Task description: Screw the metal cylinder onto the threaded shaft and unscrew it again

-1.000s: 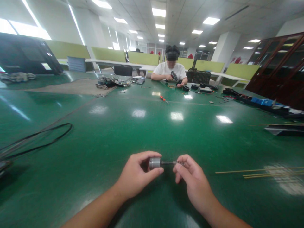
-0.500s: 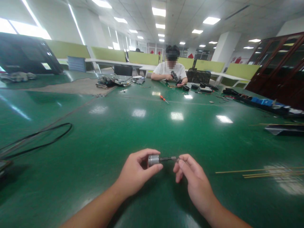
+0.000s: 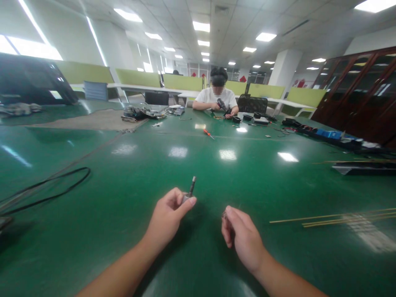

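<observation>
My left hand (image 3: 168, 216) is closed round a small silver cylinder whose thin dark shaft (image 3: 192, 186) points up and away above my fingers. My right hand (image 3: 239, 237) hovers a short way to the right, fingers curled over a tiny part (image 3: 223, 214) that I cannot make out. Both hands hang low over the green table (image 3: 198, 173), with a gap between them.
A black cable (image 3: 46, 189) loops at the left. Thin yellow rods (image 3: 328, 218) lie at the right, with a dark flat piece (image 3: 361, 167) beyond them. Across the table a person (image 3: 216, 97) works among tools, and a red screwdriver (image 3: 208, 133) lies nearby.
The hands have come apart. My right hand let go of the shaft's end and drew back. My left hand tilted the cylinder so the shaft points upward.
</observation>
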